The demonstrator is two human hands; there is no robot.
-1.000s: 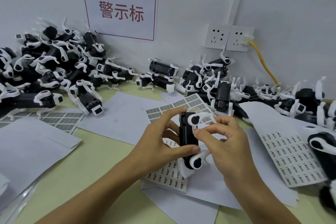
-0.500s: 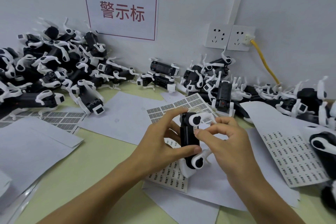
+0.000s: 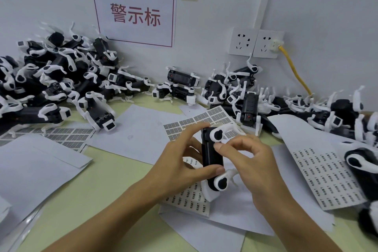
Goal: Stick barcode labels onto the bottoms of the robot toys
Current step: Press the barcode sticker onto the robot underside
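A black robot toy with white legs stands on end above the table's middle. My left hand grips its body, index finger on top and thumb low on its side. My right hand is at the toy's right side, index fingertip touching the black face, other fingers curled; whether it pinches a label I cannot tell. A barcode label sheet lies behind the toy, another label sheet under it, and a third to the right.
Heaps of black-and-white robot toys fill the back left, the back middle and the right side. Blank white sheets cover the table's left. Wall sockets with a yellow cable are behind.
Both hands and the toy stay almost in place. My right index fingertip has shifted slightly along the toy's black face.
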